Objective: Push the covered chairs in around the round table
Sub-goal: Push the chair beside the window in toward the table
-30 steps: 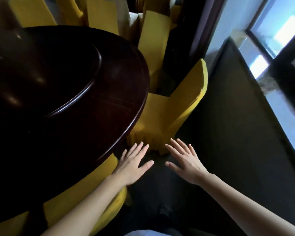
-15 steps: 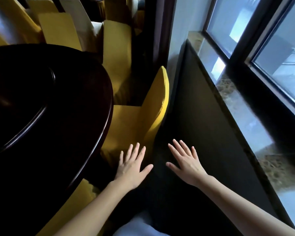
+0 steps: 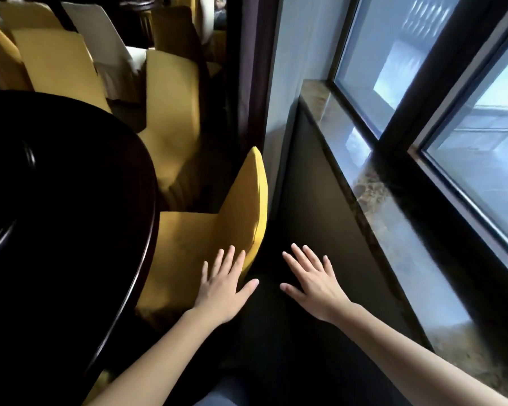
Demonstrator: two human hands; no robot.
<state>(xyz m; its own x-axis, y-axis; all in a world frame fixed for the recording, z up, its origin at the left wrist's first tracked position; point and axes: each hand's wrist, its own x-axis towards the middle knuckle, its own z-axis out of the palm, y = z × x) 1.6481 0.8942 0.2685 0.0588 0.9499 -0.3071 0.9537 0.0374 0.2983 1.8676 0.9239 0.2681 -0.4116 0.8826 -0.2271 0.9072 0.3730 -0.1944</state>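
Observation:
A dark round wooden table (image 3: 65, 200) fills the left side. A yellow-covered chair (image 3: 217, 227) stands at its right edge, seat partly under the rim, back toward the wall. My left hand (image 3: 225, 285) hovers flat with fingers spread over the near corner of that chair, by the lower end of its back; I cannot tell if it touches. My right hand (image 3: 313, 281) is spread open over the dark floor gap beside the chair, holding nothing. A second yellow chair (image 3: 172, 112) stands farther along the table, and more covered chairs (image 3: 53, 60) ring the far side.
A dark low wall panel (image 3: 335, 206) under a stone window sill (image 3: 373, 183) runs close along the right, leaving a narrow aisle. Large windows (image 3: 467, 112) sit above. A white-covered chair (image 3: 100, 33) stands at the back. A dark curtain (image 3: 252, 68) hangs by the wall.
The view has swung right and forward along the aisle, the table sliding left and the window coming in. Both open hands have come closer to the nearest yellow chair.

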